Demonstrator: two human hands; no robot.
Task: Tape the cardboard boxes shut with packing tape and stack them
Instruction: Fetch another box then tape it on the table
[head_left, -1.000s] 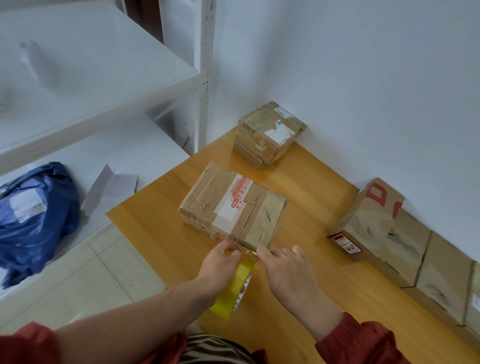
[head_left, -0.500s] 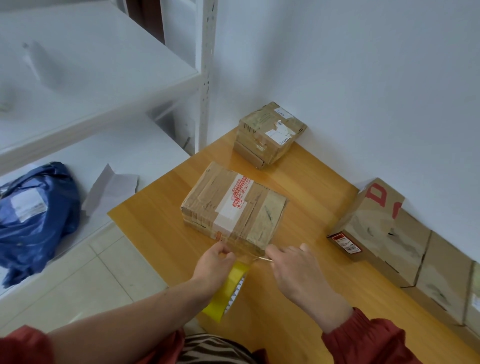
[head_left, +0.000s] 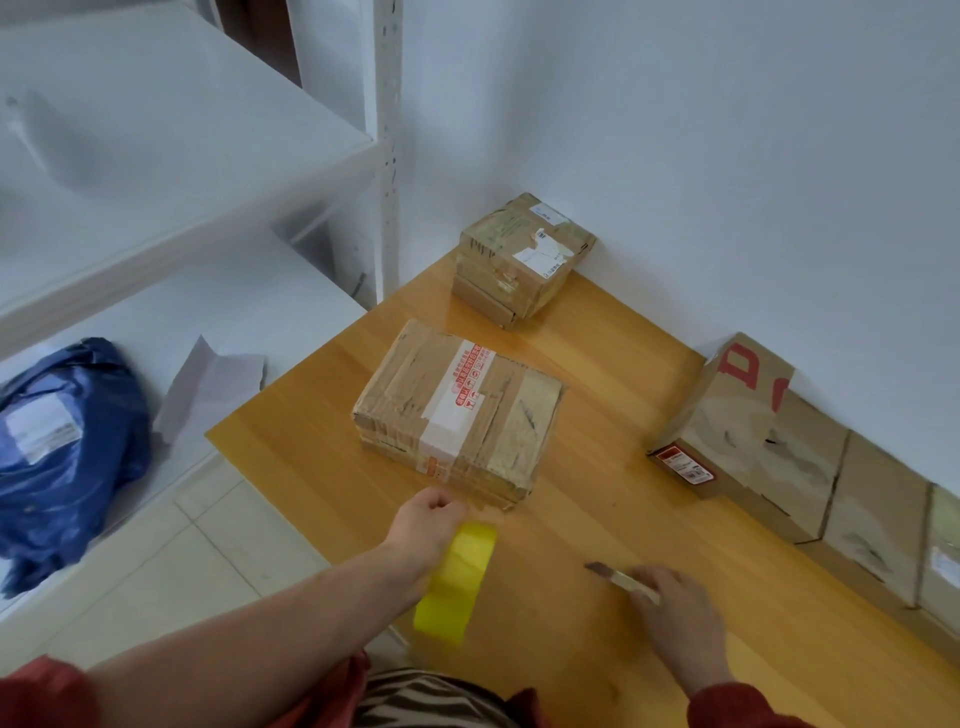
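Observation:
A flat cardboard box (head_left: 457, 415) with a white and red tape strip lies in the middle of the wooden table (head_left: 597, 374). My left hand (head_left: 423, 525) holds a yellow roll of packing tape (head_left: 457, 582) just below the box's near edge, fingertips close to the box. My right hand (head_left: 675, 613) rests on the table to the right, gripping a small utility knife (head_left: 618, 577) whose blade points left. A smaller stacked box (head_left: 519, 260) stands in the far corner against the wall.
A row of larger boxes (head_left: 769, 441), one with red letters, lines the wall at right. White shelving (head_left: 156, 171) stands at left, with a blue plastic parcel bag (head_left: 62, 447) and a crumpled white paper (head_left: 208, 384) on its lower shelf. Tiled floor shows below.
My right hand has pulled back from the box's near edge toward the lower right with the knife. The tape roll in my left hand has dropped slightly away from the box.

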